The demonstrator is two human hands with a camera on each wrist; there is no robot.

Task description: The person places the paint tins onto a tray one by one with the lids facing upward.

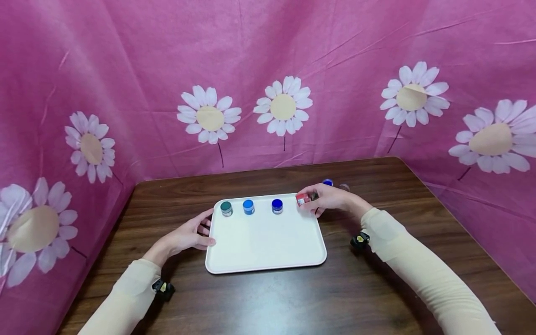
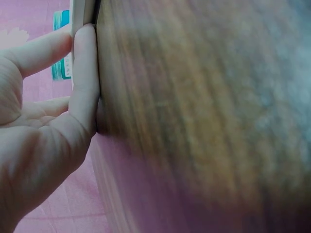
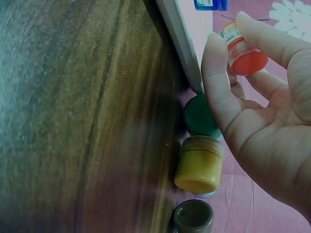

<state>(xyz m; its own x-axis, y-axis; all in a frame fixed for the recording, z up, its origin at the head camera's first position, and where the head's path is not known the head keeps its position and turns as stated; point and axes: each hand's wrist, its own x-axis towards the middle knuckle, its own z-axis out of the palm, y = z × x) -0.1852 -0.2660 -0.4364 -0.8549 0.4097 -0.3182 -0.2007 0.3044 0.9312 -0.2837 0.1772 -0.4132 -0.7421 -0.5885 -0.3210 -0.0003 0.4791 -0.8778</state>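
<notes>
1. Left hand (image 1: 184, 236): fingers slightly bent, with the rim of the white tray (image 1: 268, 244) held between thumb and fingers at its left side.
2. Right hand (image 1: 328, 197): curled in partway, it pinches the red jar (image 1: 303, 199) between thumb and fingertips.
3. That red jar is at the tray's far right corner; whether it touches the tray cannot be told. It is tilted: in the right wrist view, its long axis slants from upper left to lower right, a round red end facing lower right and its label nearer the upper end.
4. Upright along the tray's far edge are a dark green jar (image 1: 226, 209), a light blue jar (image 1: 248, 207) and a dark blue jar (image 1: 277, 206), lids up.
5. Near the right hand, outside the tray, the right wrist view shows a green-ended jar (image 3: 200, 116), a yellow jar (image 3: 198, 167) and a dark jar (image 3: 193, 217).
6. The tray's long axis runs left to right.
</notes>
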